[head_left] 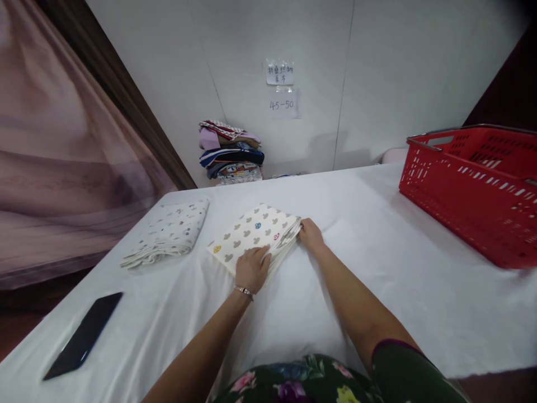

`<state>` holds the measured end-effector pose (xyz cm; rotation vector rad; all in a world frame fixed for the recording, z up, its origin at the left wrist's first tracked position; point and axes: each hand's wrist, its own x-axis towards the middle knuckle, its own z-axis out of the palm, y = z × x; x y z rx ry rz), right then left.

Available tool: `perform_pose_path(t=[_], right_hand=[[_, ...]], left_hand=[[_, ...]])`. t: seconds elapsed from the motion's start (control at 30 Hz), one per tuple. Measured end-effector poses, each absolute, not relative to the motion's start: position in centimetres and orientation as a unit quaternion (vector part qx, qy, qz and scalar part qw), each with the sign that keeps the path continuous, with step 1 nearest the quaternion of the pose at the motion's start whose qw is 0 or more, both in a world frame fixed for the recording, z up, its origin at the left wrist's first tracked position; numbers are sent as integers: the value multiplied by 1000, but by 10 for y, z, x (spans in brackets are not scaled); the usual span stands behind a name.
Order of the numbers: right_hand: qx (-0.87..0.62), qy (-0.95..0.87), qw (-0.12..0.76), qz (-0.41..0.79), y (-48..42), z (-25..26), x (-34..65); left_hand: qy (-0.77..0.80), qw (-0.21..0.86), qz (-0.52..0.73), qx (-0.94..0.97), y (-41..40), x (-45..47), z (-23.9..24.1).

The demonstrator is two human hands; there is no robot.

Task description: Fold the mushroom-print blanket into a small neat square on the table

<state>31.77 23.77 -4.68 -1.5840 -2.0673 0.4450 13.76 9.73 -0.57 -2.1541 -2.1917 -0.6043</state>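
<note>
Red basket is sitting well to the right of the folded cloth, at the table's right edge. Slotted walls, grey handles lying along the rim. Its inside is not showing from this angle; contents cannot be told.

Folded cloth is lying flat near the middle of the white-covered table. Cream fabric, printed with small grey mouse-head shapes plus a few coloured ones: blue, red, yellow. Folded into a thick rectangle with several layers showing along its right edge. Long axis is running diagonally, from near-left to far-right, one corner pointing toward the wall.

Left hand is pressing down on the cloth's near corner, fingers flat and spread, not clenched; a thin bracelet is sitting at the wrist. Right hand is touching the cloth's right edge, fingers curled against the stacked layers, seemingly pinching them.

Second folded cloth, white with small dark spots, is lying just left of the patterned one, apart from it. Dark phone is lying nearer and further left. Pile of folded clothes is standing beyond the cloth, against the wall.
</note>
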Motion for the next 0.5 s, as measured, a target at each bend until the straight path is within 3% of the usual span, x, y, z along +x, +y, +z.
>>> perform_pose_path(t=[0.5], right_hand=[[-588, -754, 260, 130, 234, -44, 323]], left_hand=[[-699, 11, -182, -691, 98, 138, -7]])
